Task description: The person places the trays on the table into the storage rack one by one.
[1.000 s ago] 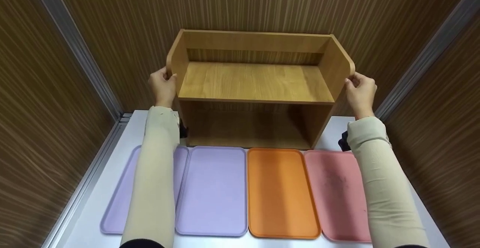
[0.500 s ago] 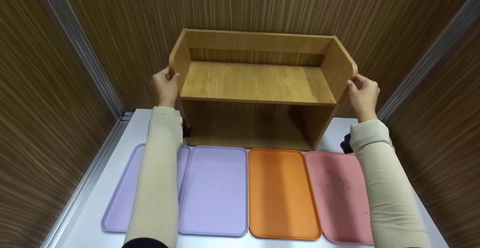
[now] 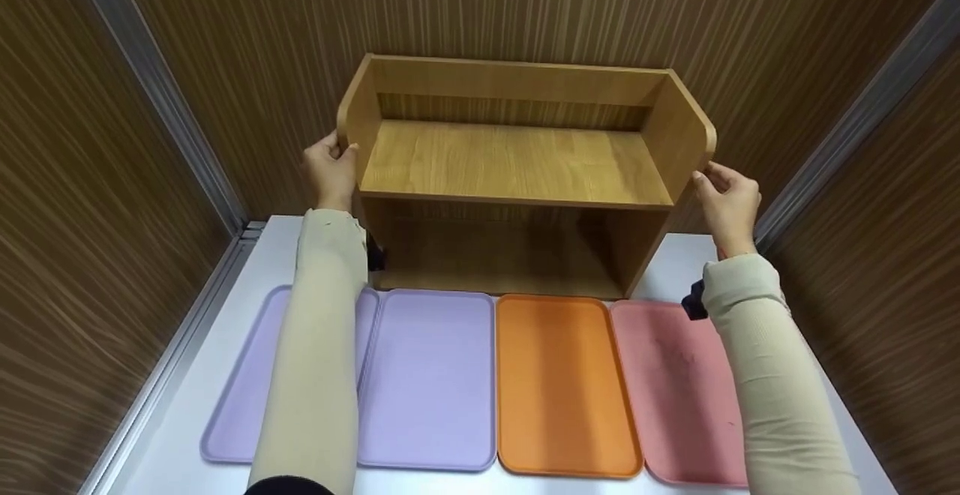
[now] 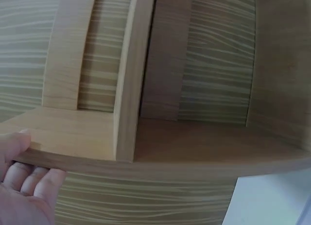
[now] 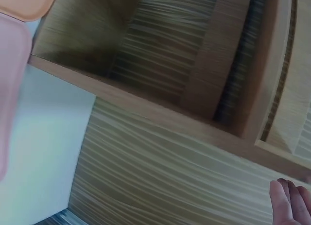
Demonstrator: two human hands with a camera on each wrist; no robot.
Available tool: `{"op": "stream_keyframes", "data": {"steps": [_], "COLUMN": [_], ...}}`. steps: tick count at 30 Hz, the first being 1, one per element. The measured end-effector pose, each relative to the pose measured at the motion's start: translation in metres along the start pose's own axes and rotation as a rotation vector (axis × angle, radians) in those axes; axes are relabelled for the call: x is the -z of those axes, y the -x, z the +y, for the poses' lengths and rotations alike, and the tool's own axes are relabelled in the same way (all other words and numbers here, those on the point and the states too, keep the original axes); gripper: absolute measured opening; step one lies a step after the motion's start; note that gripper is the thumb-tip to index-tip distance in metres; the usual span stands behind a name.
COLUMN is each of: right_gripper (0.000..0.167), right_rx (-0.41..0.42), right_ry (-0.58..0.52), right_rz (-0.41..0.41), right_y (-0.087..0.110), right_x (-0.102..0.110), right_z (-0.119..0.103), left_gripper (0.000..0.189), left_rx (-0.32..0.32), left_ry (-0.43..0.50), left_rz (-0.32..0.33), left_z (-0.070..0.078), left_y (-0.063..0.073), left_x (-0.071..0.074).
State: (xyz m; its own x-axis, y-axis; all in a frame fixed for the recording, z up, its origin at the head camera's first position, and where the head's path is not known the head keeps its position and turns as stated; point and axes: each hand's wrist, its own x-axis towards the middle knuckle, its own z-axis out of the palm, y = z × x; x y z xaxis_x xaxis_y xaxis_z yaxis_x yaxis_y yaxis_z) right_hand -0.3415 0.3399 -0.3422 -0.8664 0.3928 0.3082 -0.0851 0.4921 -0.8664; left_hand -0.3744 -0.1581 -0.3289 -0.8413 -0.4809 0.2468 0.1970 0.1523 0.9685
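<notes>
A two-tier wooden desktop shelf [image 3: 517,165] stands against the back wall in the head view. My left hand [image 3: 331,174] grips the front edge of its left side panel. In the left wrist view, the thumb of the left hand [image 4: 29,181] lies on the panel's inner face and the fingers are on the outer side. By the front edge of the right panel is my right hand [image 3: 729,206]. In the right wrist view, the fingers of the right hand [image 5: 291,203] look straight and slightly apart from the panel; its thumb is hidden there.
In front of the shelf, a lilac tray [image 3: 244,397], a second lilac tray [image 3: 427,382], an orange tray [image 3: 568,386] and a pink tray [image 3: 679,394] lie side by side on a white table [image 3: 172,435]. Wood-patterned walls enclose the back and both sides.
My right hand has slid slightly down along the right panel, and its fingers have loosened from the edge. The left hand keeps its grip; the shelf stays in nearly the same place.
</notes>
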Motion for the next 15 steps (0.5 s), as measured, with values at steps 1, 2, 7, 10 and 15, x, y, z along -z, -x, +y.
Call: {"op": "stream_keyframes", "data": {"steps": [1,2,7,10,15], "right_gripper": [0.042,0.042,0.038,0.039,0.042], "right_rx": [-0.008,-0.011,-0.009,-0.006,-0.038], "right_ry": [-0.010,-0.015,0.038,0.066,0.106], "right_rz": [0.005,0.018,0.054,0.042,0.011], "right_y": [0.001,0.003,0.013,0.021,0.034], "right_x": [0.000,0.000,0.001,0.003,0.011], "right_z": [0.004,0.008,0.031,0.045,0.070], "left_gripper": [0.034,0.034,0.034,0.034,0.032], "left_rx": [0.011,0.020,0.031,0.014,0.018], "left_ry": [0.011,0.026,0.070,0.145,0.233], "left_rz": [0.000,0.001,0.015,0.025,0.048], "left_z": [0.001,0.002,0.003,0.002,0.001], "left_y": [0.000,0.001,0.003,0.003,0.001], "left_x": [0.000,0.000,-0.002,-0.003,-0.007]}}
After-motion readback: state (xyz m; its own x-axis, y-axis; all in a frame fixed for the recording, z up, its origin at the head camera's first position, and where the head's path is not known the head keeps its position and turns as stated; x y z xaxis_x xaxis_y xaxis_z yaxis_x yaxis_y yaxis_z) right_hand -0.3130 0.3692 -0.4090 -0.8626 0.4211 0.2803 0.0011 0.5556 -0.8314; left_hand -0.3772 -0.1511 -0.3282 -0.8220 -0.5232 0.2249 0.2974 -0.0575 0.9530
